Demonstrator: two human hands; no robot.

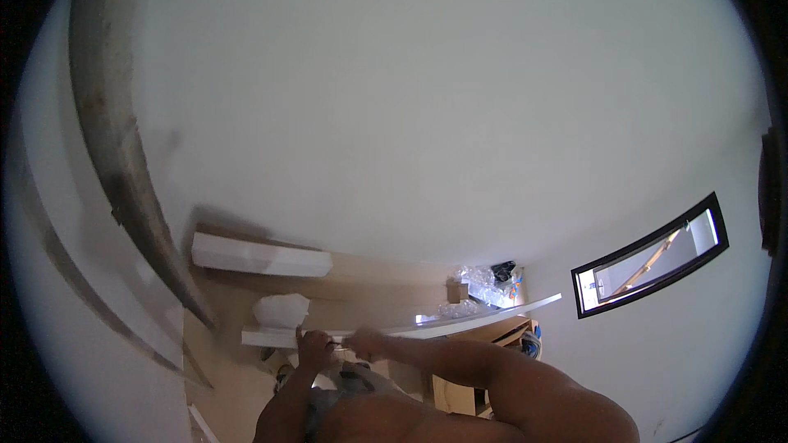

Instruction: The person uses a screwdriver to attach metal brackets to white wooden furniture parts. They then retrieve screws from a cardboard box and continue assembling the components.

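In the head view, a long white strip is lying across the lower middle of the frame, its long axis running nearly level from the lower left and rising gently toward the right. Both hands are meeting at its near side, left of its middle — the left hand sitting closer to the strip's left end, the right hand just beside it, coming in from the right. One left finger is pointing up across the strip; the other left fingers are looking curled, but whether they are clamped on anything I cannot tell. The right hand is blurring, so I cannot tell whether its fingers are together or apart. A small dark thing is showing between the hands, too small to make out. Beyond the strip, a white bundle is resting just above its left end — bubble wrap is lying farther right.
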